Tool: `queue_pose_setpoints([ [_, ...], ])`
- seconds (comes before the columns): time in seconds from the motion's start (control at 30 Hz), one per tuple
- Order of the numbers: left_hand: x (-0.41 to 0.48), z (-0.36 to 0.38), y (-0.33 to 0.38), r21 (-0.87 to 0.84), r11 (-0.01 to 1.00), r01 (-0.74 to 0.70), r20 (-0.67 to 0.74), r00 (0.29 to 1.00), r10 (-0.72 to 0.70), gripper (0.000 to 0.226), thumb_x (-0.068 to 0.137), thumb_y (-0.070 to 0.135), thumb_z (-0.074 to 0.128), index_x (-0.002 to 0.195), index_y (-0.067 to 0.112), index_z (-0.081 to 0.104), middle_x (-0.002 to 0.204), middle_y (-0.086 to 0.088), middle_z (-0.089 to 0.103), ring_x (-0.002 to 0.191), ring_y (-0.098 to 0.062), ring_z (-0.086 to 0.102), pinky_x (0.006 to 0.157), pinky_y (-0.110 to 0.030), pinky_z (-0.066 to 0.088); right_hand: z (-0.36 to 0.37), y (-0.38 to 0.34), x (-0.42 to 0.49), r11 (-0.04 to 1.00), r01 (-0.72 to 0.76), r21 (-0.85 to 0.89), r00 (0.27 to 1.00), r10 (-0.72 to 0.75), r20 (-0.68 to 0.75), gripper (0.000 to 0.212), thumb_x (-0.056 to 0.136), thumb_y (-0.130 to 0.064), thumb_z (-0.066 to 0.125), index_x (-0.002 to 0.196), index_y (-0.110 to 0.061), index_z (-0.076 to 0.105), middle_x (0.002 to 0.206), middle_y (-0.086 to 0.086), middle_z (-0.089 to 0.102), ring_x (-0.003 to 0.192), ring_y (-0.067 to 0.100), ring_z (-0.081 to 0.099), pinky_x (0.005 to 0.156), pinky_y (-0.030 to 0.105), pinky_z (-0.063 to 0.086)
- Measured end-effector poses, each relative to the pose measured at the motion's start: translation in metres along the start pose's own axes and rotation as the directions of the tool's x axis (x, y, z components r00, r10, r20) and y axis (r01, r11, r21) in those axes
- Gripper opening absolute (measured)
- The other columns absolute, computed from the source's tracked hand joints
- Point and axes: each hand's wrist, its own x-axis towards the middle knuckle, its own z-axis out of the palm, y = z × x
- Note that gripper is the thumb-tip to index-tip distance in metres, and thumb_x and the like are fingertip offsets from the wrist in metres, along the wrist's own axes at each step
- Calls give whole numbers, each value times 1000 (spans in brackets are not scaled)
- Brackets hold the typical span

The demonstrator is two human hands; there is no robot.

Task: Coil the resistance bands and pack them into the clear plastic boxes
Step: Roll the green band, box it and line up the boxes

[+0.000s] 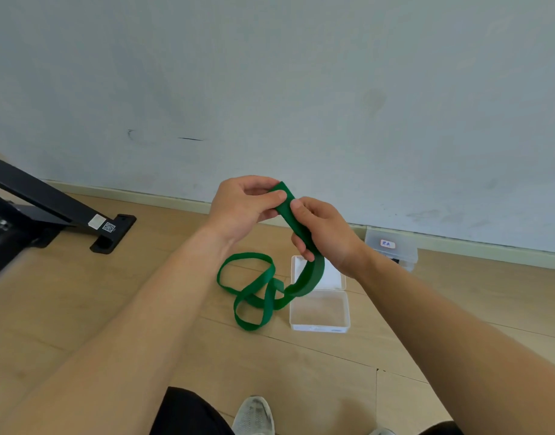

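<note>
Above the open clear box [320,326], the green resistance band [310,276] rises from loose loops lying on the floor just left of the box. A second, closed box [390,248] sits beyond it to the right. Over the open box the left hand [241,208] pinches the band's folded top end between thumb and fingers. The right hand [326,233] grips the strap just below. Coiling looks barely begun: next, the pinched end likely needs rolling tightly while the right hand feeds slack.

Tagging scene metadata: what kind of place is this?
Likely a home gym or spare room, not certain: wood-plank floor and bare pale wall, a black equipment frame at the left, and a green resistance band above a clear box on the floor.
</note>
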Motion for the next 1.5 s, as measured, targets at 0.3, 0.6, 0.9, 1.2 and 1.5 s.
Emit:
queue_pose_setpoints([
  [0.3, -15, 16, 2, -450, 890, 76, 227, 973, 32, 33, 84, 29, 65, 115, 17, 67, 119, -5, 72, 90, -14, 63, 77, -25, 46, -1, -10, -5, 886, -107, 452, 992, 64, 108, 34, 107, -38, 40, 89, -16, 57, 45, 0, 40, 35, 13, 31, 51, 31, 31],
  [0.6, -19, 38, 4, -498, 867, 23, 178, 981, 76, 42, 77, 30, 68, 116, 14, 67, 114, -8, 74, 100, -20, 72, 83, -40, 58, 5, -16, -4, 818, -159, 553, 987, 140, 78, 41, 104, -41, 44, 73, -15, 50, 45, -3, 38, 35, 11, 30, 45, 25, 35],
  [0.9, -16, 24, 10, 7, 981, -196, 227, 955, 189, 35, 84, 21, 75, 118, 14, 70, 106, -5, 78, 106, -19, 73, 99, -39, 56, -11, -16, -15, 939, -170, 299, 982, 187, -28, 40, 102, -38, 51, 71, -12, 50, 50, 2, 45, 42, 16, 37, 51, 29, 38],
  [1.2, -7, 11, 11, 198, 953, -229, 135, 969, 205, 27, 84, 13, 81, 110, 14, 74, 96, -4, 80, 95, -17, 76, 101, -39, 55, -26, -5, -19, 996, -2, -88, 1000, 1, -4, 24, 92, -27, 73, 108, -8, 71, 72, -3, 64, 65, 12, 58, 67, 25, 50],
  [1.5, -8, 13, 24, 600, 738, -307, 370, 925, 84, 48, 73, 11, 89, 116, 26, 74, 111, 9, 73, 96, 7, 67, 92, -3, 46, -40, -6, -19, 941, -52, -334, 996, 24, -88, 12, 78, -23, 85, 87, -18, 78, 66, -5, 67, 62, 7, 59, 64, 21, 47],
])
